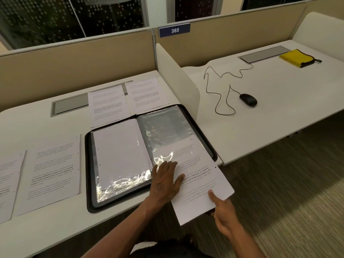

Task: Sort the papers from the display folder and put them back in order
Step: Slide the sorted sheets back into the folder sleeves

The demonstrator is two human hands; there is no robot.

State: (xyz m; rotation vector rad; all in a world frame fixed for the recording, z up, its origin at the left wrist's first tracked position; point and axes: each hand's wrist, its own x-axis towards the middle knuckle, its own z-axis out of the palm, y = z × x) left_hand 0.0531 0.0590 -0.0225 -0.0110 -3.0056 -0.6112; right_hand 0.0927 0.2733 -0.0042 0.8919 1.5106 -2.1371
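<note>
A black display folder (89, 164) lies open on the white desk. Its left sleeve holds a white sheet (119, 151); the right sleeve (167, 125) is clear and glossy. A printed paper (201, 183) sits partway inside the right sleeve, its lower half sticking out past the desk edge. My left hand (165, 181) presses flat on the sleeve's bottom edge and the paper. My right hand (223, 215) pinches the paper's lower corner, thumb on top. Two printed sheets (52, 172) lie left of the folder, and two more (126, 99) lie behind it.
A white divider (176, 79) separates this desk from the one to the right, where a black wired mouse (248, 99) and a yellow pouch (297, 57) lie. A grey cable hatch (70, 106) sits at the back left. Carpeted floor lies below on the right.
</note>
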